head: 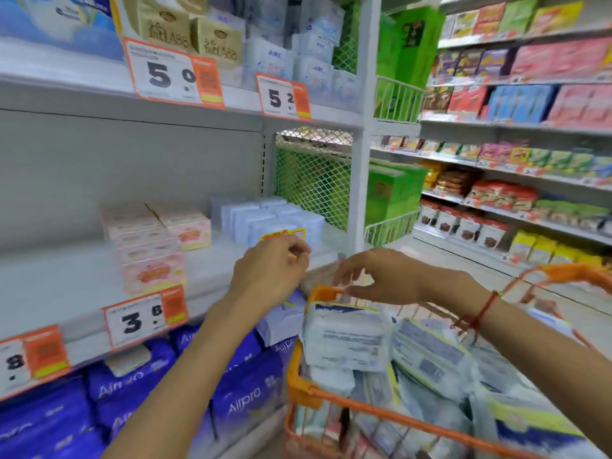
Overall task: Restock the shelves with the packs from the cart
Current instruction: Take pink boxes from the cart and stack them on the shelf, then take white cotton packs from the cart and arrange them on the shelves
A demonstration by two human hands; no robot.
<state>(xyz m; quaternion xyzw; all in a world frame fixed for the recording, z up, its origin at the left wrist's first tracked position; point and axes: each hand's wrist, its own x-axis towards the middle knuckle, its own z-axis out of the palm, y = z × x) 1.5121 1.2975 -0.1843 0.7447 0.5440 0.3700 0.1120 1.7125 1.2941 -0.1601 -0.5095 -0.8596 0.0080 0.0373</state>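
Note:
An orange wire cart [299, 389] at the lower right holds several white packs [344, 342] with blue and yellow print. My right hand [381, 276] hovers just above the cart's far rim and the topmost pack, fingers spread and slightly bent, holding nothing. My left hand [270, 271] is in front of the middle shelf [66, 283], below a row of pale blue packs [275, 220]. Its fingers are curled with no pack in them. Pink packs [149, 246] are stacked further left on the same shelf.
Price tags [145, 318] hang off the shelf edges. Purple Airpro bags [245, 399] fill the shelf below. A green mesh panel [314, 183] and a white post [359, 180] end the shelving. Snack shelves [516, 167] line the aisle on the right.

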